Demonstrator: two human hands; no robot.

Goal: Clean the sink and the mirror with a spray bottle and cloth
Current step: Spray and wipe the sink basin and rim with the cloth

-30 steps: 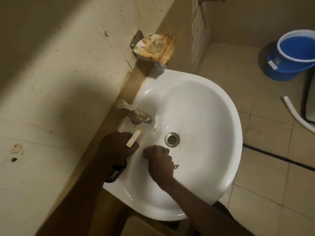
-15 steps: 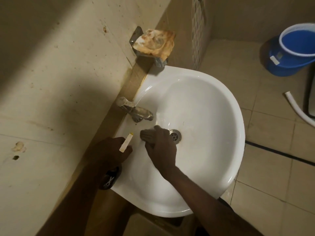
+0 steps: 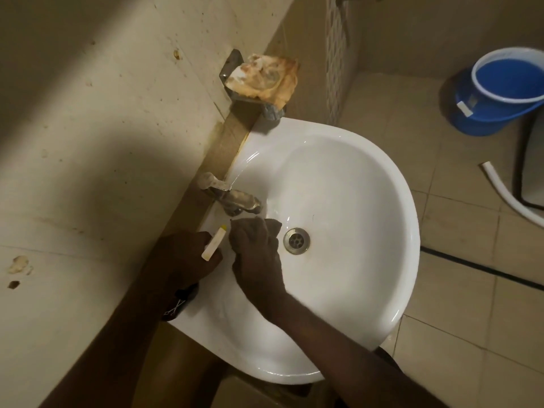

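One glossy white rounded sink (image 3: 347, 201) fills the frame's centre, with one round metal drain (image 3: 296, 240) and one dull metal tap (image 3: 232, 198) at its left. The right hand (image 3: 259, 260) bunches one soft dark cloth (image 3: 256, 231) beside the drain. The left hand (image 3: 184, 257) clasps one dark bottle (image 3: 181, 301) with a pale slim nozzle (image 3: 214, 244). One blue plastic bucket (image 3: 500, 92) sits upper right.

sink (image 3: 338, 184): white glazed ceramic, glossy, smooth. tap (image 3: 235, 198): metal, dull and filmed. drain ring (image 3: 296, 240): metal, shiny. cloth (image 3: 253, 231): soft woven fabric, matt, crumpled. wall (image 3: 103, 113): pale tile, matt, speckled and chipped. soap dish (image 3: 235, 81): metal bracket, crusted with rough residue. bucket (image 3: 497, 92): blue plastic, smooth. floor (image 3: 456, 334): beige tile, matt.
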